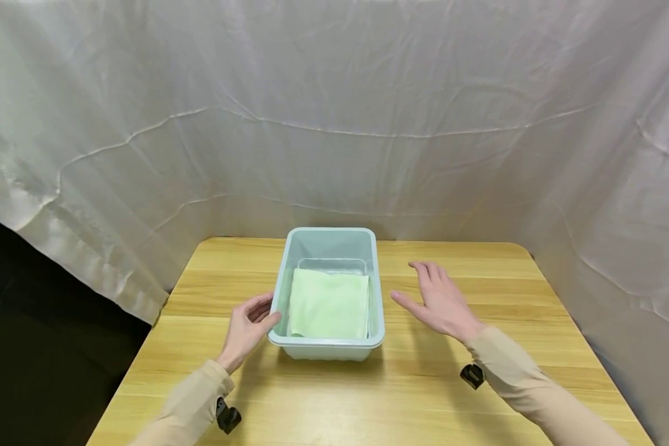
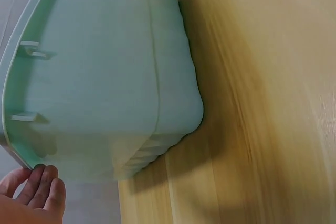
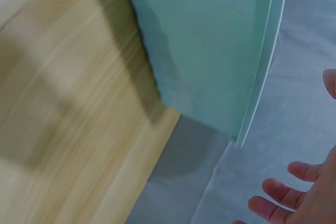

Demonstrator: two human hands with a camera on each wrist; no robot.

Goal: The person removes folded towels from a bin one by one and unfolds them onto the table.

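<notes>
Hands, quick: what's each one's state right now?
Left hand: closed, holding the rim of the light-blue bin.
Right hand: open, holding nothing.

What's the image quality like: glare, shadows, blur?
Head: pale glare on the table in front of the bin, soft shadows under the bin and beside the right sleeve; left wrist: dimmer than head, dark shadow along the bin's base; right wrist: also dimmer, shadow beside the bin, wood grain looks soft.
</notes>
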